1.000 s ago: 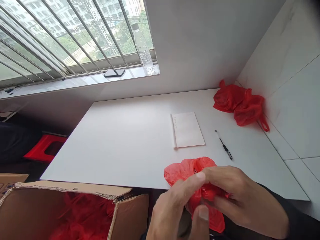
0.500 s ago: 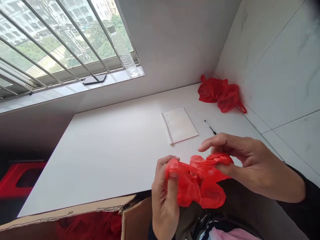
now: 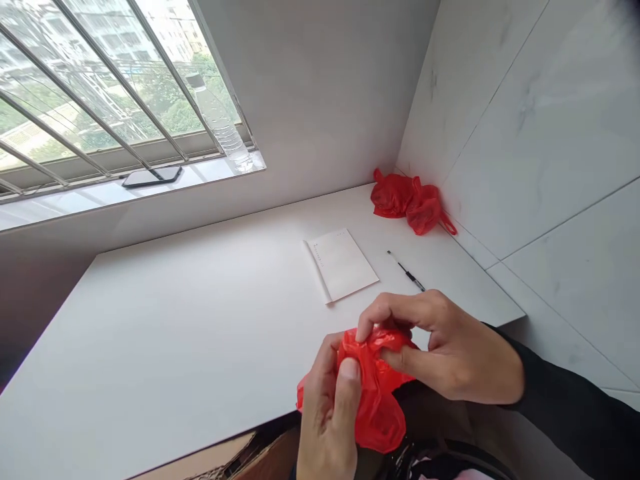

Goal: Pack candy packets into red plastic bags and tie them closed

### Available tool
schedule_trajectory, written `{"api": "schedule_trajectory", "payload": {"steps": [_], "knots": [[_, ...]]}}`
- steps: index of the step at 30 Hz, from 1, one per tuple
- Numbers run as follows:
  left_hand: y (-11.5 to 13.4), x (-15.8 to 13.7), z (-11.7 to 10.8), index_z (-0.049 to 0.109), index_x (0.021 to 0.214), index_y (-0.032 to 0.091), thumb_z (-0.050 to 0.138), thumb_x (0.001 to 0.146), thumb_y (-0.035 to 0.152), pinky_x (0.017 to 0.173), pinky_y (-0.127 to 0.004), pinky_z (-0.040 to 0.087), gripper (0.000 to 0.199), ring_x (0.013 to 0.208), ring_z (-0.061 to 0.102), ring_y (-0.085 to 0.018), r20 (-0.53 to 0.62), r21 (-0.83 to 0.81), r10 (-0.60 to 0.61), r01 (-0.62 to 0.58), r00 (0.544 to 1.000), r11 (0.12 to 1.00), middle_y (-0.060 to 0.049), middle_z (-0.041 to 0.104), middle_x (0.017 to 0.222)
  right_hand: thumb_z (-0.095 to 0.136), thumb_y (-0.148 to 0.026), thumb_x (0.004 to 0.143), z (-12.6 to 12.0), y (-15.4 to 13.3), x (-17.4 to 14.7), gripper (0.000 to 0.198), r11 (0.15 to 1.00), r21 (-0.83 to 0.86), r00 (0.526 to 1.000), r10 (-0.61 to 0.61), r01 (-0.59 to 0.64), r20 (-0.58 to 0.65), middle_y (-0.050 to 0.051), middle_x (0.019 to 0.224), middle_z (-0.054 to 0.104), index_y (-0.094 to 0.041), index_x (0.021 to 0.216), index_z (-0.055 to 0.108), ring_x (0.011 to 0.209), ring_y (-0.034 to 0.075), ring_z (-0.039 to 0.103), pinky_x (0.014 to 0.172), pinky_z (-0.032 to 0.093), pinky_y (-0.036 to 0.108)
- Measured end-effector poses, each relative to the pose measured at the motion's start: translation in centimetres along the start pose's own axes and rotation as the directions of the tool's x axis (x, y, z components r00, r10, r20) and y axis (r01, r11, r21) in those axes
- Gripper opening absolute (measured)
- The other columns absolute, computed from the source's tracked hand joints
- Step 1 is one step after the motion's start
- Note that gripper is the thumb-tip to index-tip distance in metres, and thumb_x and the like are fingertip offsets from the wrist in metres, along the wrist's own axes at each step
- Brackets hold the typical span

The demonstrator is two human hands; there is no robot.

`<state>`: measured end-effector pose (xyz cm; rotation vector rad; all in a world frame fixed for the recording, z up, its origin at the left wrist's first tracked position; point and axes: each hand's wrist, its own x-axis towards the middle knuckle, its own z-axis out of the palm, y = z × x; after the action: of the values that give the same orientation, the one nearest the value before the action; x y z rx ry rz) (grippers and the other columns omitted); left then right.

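A crumpled red plastic bag (image 3: pixel 377 400) hangs between my hands, over the front edge of the white table. My left hand (image 3: pixel 330 407) is closed on its left side, the thumb pressed on the gathered plastic. My right hand (image 3: pixel 435 347) pinches the bag's upper right part between thumb and fingers, close to the left hand. Whatever the bag may hold is hidden. Just beyond my right hand a black-and-clear pen (image 3: pixel 406 271) lies on the table, and to its left is a white notepad (image 3: pixel 344 265) with small writing.
Two knotted red bags (image 3: pixel 407 200) sit at the table's (image 3: pixel 200 320) back right corner by the tiled wall. A water bottle (image 3: pixel 220 127) and a phone (image 3: pixel 153 176) rest on the windowsill. An opened cardboard box (image 3: pixel 220 460) is below the front edge.
My right hand has come in toward my left, bunching the bag's plastic more tightly together. The view has shifted right, so less of the cardboard box shows.
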<state>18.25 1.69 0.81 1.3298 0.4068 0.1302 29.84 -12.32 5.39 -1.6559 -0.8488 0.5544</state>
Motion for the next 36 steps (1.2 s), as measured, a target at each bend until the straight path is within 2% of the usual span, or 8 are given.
{"api": "schedule_trajectory", "payload": {"steps": [5,11,15,20,24,27,30,36], "knots": [[-0.1,-0.3,0.3,0.066,0.116,0.025,0.067,0.087,0.055,0.078,-0.028,0.051,0.041,0.082,0.062,-0.018,-0.024,0.062,-0.016,0.017,1.000,0.998,-0.005,0.069,0.100,0.060,-0.013,0.084,-1.0,-0.2,0.3,0.018,0.998,-0.017,0.996,0.062,-0.063,-0.069,-0.001,0.081,0.065,-0.023,0.097,0.068,0.066,0.012,0.051,0.066,0.045,0.025],[0.3,0.4,-2.1,0.072,0.103,0.020,0.060,0.090,0.061,0.075,-0.028,0.053,0.044,0.081,0.065,-0.020,-0.365,0.088,-0.029,0.065,0.931,0.994,-0.005,0.069,0.088,0.065,-0.011,0.087,-2.1,-0.4,-0.4,0.020,0.999,0.031,1.000,-0.015,0.015,-0.026,-0.003,0.093,0.066,-0.026,0.101,0.065,0.076,0.009,0.060,0.072,0.051,0.020],[1.1,0.7,-1.9,0.071,0.106,0.019,0.058,0.092,0.059,0.060,-0.027,0.050,0.044,0.051,0.047,-0.014,-0.278,0.073,0.002,0.019,0.961,0.997,0.004,0.043,0.052,0.063,-0.006,0.086,-2.8,-0.9,-0.3,0.027,0.999,0.036,0.999,-0.037,0.036,0.028,-0.005,0.094,0.064,-0.028,0.102,0.064,0.084,0.009,0.061,0.077,0.054,0.019],[-0.9,0.6,1.2,0.064,0.127,0.030,0.077,0.080,0.045,0.085,-0.037,0.054,0.051,0.093,0.063,-0.026,-0.177,0.322,0.168,-0.104,0.970,0.941,-0.007,0.068,0.103,0.060,0.002,0.080,-1.8,-1.1,-0.1,0.036,0.994,0.036,0.993,-0.104,0.102,0.057,-0.005,0.095,0.065,-0.027,0.101,0.065,0.084,0.010,0.062,0.078,0.055,0.022],[-2.4,1.0,1.5,0.075,0.105,0.030,0.072,0.084,0.044,0.081,-0.039,0.055,0.025,0.095,0.064,-0.029,-0.062,0.399,0.191,-0.151,0.980,0.904,-0.008,0.071,0.100,0.060,-0.002,0.080,-1.3,-0.5,-0.3,0.043,0.972,-0.111,0.976,-0.196,0.206,0.097,-0.001,0.114,0.063,-0.028,0.112,0.069,0.087,0.011,0.062,0.076,0.054,0.022],[-1.6,1.8,1.4,0.072,0.084,0.022,0.059,0.093,0.051,0.069,-0.033,0.051,0.033,0.077,0.059,-0.022,-0.032,0.330,0.067,-0.052,0.997,0.943,-0.008,0.066,0.082,0.057,-0.007,0.086,-2.1,0.6,0.0,0.048,0.915,-0.284,0.957,-0.287,0.286,0.039,0.005,0.140,0.053,-0.026,0.129,0.064,0.118,0.019,0.056,0.097,0.051,0.031],[-0.2,2.6,1.6,0.055,0.063,0.019,0.050,0.098,0.055,0.061,-0.028,0.043,0.050,0.061,0.045,-0.014,0.114,0.255,-0.037,0.007,0.993,0.967,-0.002,0.049,0.062,0.055,-0.015,0.095,-3.3,1.8,0.5,0.036,0.930,-0.288,0.973,-0.230,0.229,0.030,0.005,0.127,0.063,-0.024,0.129,0.062,0.118,0.020,0.055,0.099,0.048,0.034],[0.2,4.1,1.5,0.064,0.098,0.020,0.051,0.100,0.046,0.071,-0.027,0.048,0.030,0.070,0.056,-0.015,0.158,-0.134,-0.104,0.126,0.982,0.983,-0.002,0.058,0.073,0.057,-0.021,0.099,-4.1,2.6,0.0,0.014,0.988,-0.111,0.994,-0.103,0.106,0.029,-0.001,0.091,0.070,-0.024,0.102,0.069,0.089,0.015,0.064,0.084,0.049,0.029]]}}
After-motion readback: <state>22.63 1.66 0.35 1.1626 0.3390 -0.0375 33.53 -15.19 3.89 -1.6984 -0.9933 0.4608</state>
